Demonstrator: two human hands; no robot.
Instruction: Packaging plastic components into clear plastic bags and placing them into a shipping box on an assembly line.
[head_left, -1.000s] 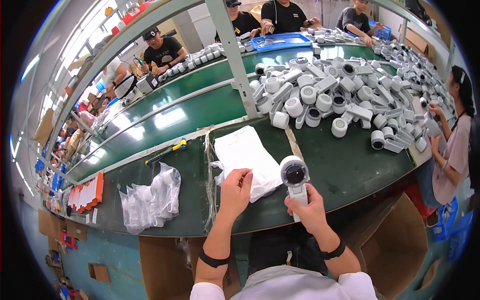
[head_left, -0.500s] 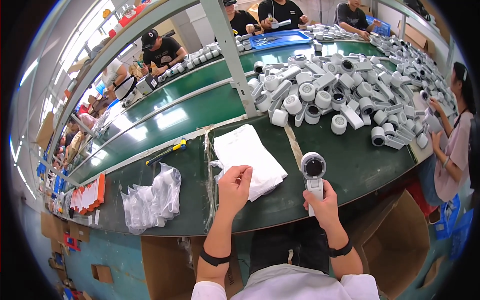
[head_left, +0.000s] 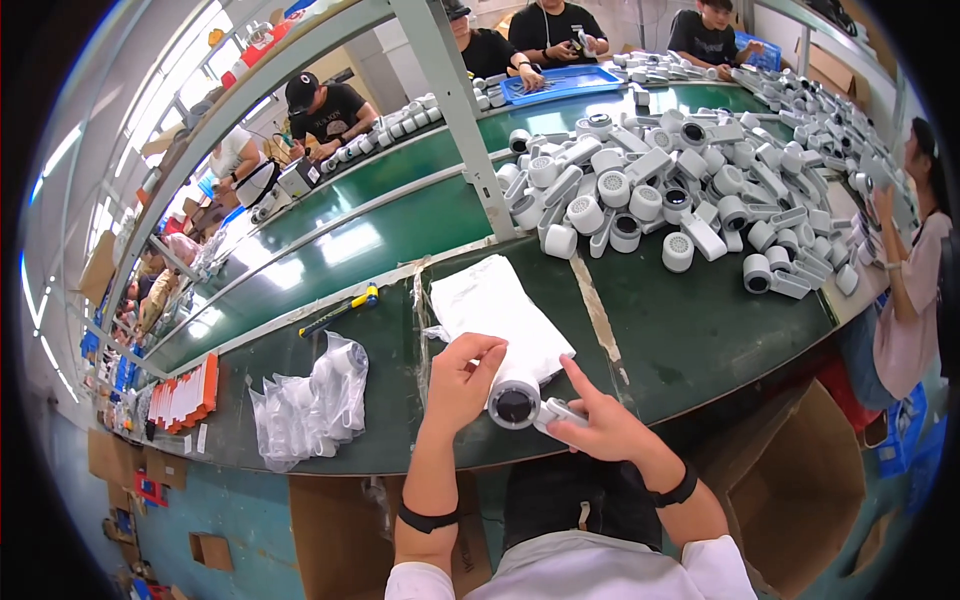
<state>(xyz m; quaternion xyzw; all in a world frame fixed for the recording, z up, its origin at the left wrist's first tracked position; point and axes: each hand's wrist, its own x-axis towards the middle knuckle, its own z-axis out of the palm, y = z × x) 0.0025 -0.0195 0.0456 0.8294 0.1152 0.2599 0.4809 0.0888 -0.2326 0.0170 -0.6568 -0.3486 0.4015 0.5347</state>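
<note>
A white handheld fan (head_left: 516,401) with a dark round centre is in my right hand (head_left: 600,422). My fingers close round its handle, and the index finger stretches forward. The fan's head lies tilted beside my left hand (head_left: 463,385), over the near edge of a stack of white plastic bags (head_left: 495,300). My left thumb and fingers are pinched together above the stack; whatever is between them is too small to make out. Left of the hands, several fans in clear bags (head_left: 315,405) lie in a bunch on the green table (head_left: 400,440).
A large heap of fans (head_left: 650,185) covers the right rear of the table. At left are a yellow-and-black tool (head_left: 340,310) and orange boxes (head_left: 185,395). A metal post (head_left: 460,120) rises behind the bags. Cardboard boxes (head_left: 790,490) stand below. Co-workers sit across and at right.
My right hand has brought the fan left and down, from upright to tilted beside my left hand. My left hand stays pinched in nearly the same place.
</note>
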